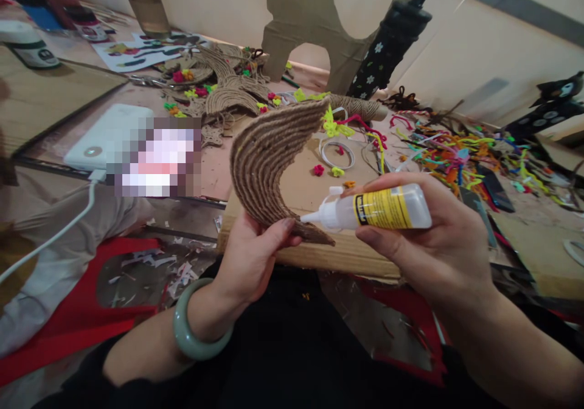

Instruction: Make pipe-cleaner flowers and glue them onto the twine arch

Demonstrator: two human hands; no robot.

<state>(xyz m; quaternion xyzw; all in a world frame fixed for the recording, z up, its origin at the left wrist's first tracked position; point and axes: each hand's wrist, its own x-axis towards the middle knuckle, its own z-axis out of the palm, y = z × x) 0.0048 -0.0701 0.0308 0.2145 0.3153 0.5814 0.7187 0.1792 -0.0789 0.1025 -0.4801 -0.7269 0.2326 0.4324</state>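
Observation:
My left hand [253, 254] pinches the lower end of a crescent piece [255, 159] covered in rows of brown twine. The crescent stands tilted up, its other tip pointing to the upper right. In my right hand [438, 232] lies a glue bottle [381, 208] with a yellow label, held on its side. Its white nozzle points left, with the tip at the crescent's lower edge near my left thumb; whether it touches is hard to tell. Beneath both hands is a cardboard sheet [310, 257] at the table edge, with small crocheted flowers [319, 170] on it.
Behind lie more twine-covered pieces [232, 98], a twine roll [360, 106] and a large cardboard cutout [301, 19]. Colourful yarn scraps [456, 147] spread at right. A white power bank [107, 135] with a cable sits at left, near another person's leg [68, 244].

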